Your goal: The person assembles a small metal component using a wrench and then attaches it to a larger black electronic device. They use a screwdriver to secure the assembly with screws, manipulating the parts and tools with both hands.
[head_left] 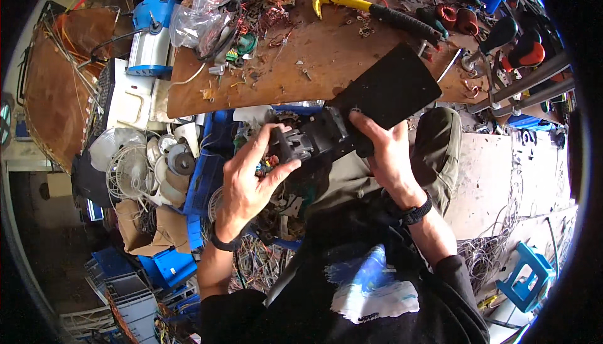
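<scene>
Above my lap I hold a black stand-like piece, a flat rectangular plate (392, 86) joined to a black jointed bracket (317, 135); its exact kind I cannot make out. My right hand (391, 152) grips it where the plate meets the bracket, the thumb on top and the other fingers mostly hidden beneath. At the bracket's left end, my left hand (246, 184) curls with thumb and fingers on either side of it. The plate tilts up toward the far right, over the edge of the brown workbench (276, 89).
A claw hammer (370, 10) lies on the bench, with screwdrivers (526, 54) at the right. A clear plastic bag (204, 14) and a blue-and-silver motor-like cylinder (151, 36) sit far left. Below the piece stands a blue crate (204, 162) of scrap; a blue stool (527, 276) stands right.
</scene>
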The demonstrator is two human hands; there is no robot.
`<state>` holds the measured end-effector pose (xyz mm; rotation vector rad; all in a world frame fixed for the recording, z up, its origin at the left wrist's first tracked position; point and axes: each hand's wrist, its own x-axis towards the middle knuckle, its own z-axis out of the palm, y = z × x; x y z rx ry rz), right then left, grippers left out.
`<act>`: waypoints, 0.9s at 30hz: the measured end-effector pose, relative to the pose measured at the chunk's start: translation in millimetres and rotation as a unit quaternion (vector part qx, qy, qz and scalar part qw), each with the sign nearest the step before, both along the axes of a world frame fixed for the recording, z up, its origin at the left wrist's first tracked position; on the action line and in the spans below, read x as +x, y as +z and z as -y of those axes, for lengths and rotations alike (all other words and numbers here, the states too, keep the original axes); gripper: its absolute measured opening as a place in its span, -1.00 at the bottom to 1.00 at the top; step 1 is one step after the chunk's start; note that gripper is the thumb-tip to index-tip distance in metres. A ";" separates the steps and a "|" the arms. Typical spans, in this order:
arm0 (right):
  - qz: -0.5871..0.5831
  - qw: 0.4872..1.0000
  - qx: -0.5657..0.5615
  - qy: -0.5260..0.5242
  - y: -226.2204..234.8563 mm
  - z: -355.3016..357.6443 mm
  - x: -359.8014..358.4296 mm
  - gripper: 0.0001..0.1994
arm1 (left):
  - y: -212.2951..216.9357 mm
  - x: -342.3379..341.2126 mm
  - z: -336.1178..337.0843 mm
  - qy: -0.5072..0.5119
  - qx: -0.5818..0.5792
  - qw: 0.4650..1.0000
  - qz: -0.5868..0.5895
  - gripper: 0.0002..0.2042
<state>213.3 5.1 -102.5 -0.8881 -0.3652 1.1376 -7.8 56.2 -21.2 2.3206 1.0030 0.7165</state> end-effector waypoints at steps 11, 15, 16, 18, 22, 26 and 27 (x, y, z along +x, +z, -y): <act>-0.030 0.992 0.113 0.050 1.7 9.4 13.7 -0.47 | -6.4 4.2 13.9 -0.074 0.088 0.993 0.035 -0.32; -0.019 0.988 0.141 0.056 -6.3 15.2 13.4 -0.53 | -4.2 2.5 16.7 -0.099 0.118 0.988 0.019 -0.33; -0.021 0.987 0.149 0.055 -8.0 15.5 12.6 -0.53 | -4.7 1.7 16.7 -0.112 0.129 0.985 0.026 -0.33; -0.037 0.984 0.163 0.058 -10.7 15.9 11.3 -0.52 | -6.6 -0.1 15.8 -0.129 0.124 0.983 0.037 -0.33; -0.094 0.979 0.169 0.058 -13.1 18.3 10.7 -0.49 | -11.0 -0.1 15.8 -0.160 0.104 0.979 0.067 -0.26; -0.117 0.980 0.143 0.070 -12.1 20.7 13.7 -0.42 | -13.3 6.3 28.5 -0.077 0.114 0.989 0.054 -0.32; -0.113 0.982 0.134 0.071 -11.4 20.8 14.1 -0.38 | -13.5 7.9 32.9 -0.036 0.112 0.992 0.041 -0.34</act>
